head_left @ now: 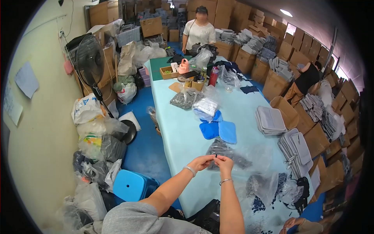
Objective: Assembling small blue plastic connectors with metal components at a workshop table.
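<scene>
My left hand (201, 162) and my right hand (224, 163) meet over the pale blue table (179, 136), fingertips pinched together. Between them is a small black piece (216, 156), too tiny to tell its kind. Just beyond and partly behind my hands lies a transparent plastic bag of dark pieces (230, 153). Further up the table rest blue rounded-corner pads (227, 132), with a plastic-wrapped white bundle (205, 107) touching them. To the right of my right forearm are more plastic bags (260, 185) and scattered small dark pieces (258, 204).
Stacks of grey flat pieces (295, 150) stand along the table's right edge, near open cardboard boxes (316, 137). A blue stool (134, 185) and a fan (90, 60) are on the left. One person (199, 31) stands at the far end; another person's hand (292, 222) shows lower right.
</scene>
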Tool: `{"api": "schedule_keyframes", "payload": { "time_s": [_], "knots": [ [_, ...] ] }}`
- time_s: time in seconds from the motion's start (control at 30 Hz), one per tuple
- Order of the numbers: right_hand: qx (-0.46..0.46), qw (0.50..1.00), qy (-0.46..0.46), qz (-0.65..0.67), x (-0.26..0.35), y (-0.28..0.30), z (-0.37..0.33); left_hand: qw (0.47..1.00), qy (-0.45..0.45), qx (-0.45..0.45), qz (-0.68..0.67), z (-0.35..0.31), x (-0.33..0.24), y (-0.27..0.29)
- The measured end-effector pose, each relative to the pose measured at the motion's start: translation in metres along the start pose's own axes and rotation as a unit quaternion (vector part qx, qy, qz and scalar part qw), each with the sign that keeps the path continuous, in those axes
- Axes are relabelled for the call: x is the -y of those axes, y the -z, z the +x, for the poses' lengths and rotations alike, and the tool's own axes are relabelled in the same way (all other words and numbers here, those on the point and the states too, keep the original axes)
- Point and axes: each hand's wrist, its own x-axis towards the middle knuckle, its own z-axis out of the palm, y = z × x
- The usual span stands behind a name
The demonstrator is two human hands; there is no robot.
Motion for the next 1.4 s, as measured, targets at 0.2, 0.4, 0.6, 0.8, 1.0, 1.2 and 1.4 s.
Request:
{"api": "schedule_keyframes", "payload": {
  "time_s": [0.2, 0.4, 0.6, 0.8, 1.0, 1.2, 1.4],
  "knots": [
    [0.004, 1.0, -0.002, 0.004, 0.002, 0.004, -0.004, 0.999, 0.003, 0.009, 0.03, 0.01, 0.004, 0.009],
    [0.007, 1.0, 0.0, 0.014, 0.004, 0.022, -0.025, 0.99, -0.007, 0.007, 0.141, -0.011, 0.009, -0.011],
    [0.01, 0.997, -0.05, 0.063, 0.009, 0.048, -0.063, 0.886, -0.123, -0.033, 0.445, -0.037, 0.03, -0.037],
    [-0.028, 0.999, -0.018, -0.037, -0.008, 0.072, -0.097, 0.74, -0.246, -0.004, 0.626, -0.067, 0.055, -0.07],
    [-0.177, 0.917, 0.196, -0.3, -0.003, 0.075, -0.129, 0.644, -0.36, 0.042, 0.674, -0.067, 0.076, -0.08],
    [-0.236, 0.933, 0.189, -0.194, 0.014, 0.08, -0.154, 0.659, -0.345, 0.074, 0.664, -0.081, 0.07, -0.116],
    [-0.2, 0.967, 0.109, 0.113, 0.003, 0.102, -0.189, 0.687, -0.301, 0.081, 0.656, -0.096, 0.095, -0.134]
  ]
}}
